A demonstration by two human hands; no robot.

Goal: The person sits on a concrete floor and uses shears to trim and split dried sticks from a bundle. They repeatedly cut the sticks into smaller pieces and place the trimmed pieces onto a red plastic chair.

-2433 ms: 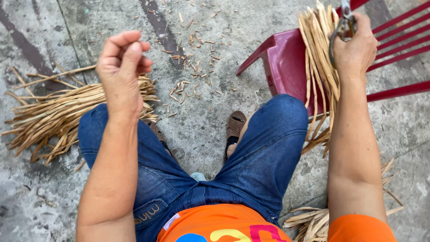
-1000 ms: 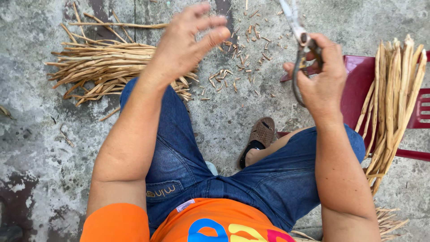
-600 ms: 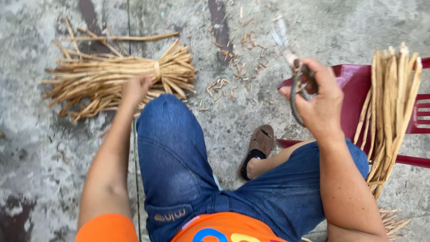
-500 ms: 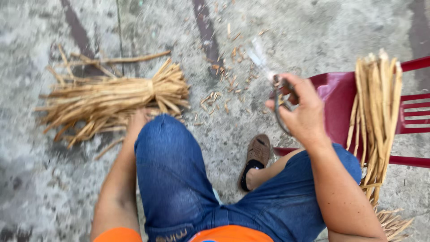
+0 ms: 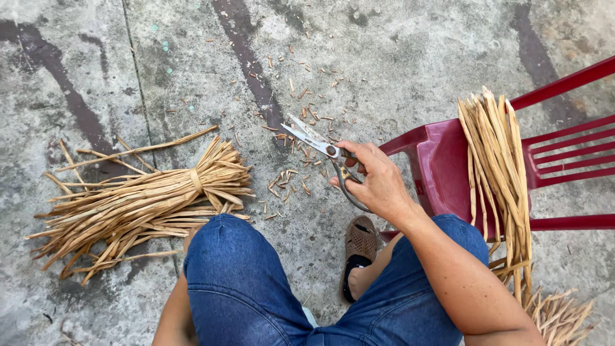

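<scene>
Pale straw-tan strips in the tied bundle (image 5: 144,205) on the floor, a lighter tan band round its middle. More of the same straw colour in the strips (image 5: 498,173) draped over the chair (image 5: 442,166), which is deep maroon red, slatted back. Scissors (image 5: 320,154): silvery blades, dark grey handles. Jeans (image 5: 246,288) mid-blue denim with faded lighter patches at the knees. Sandal (image 5: 359,250) brown with a perforated pattern (black inside). Floor (image 5: 397,57) mottled grey concrete, dark streaks running across it, flecked with tan offcuts (image 5: 288,182).
</scene>
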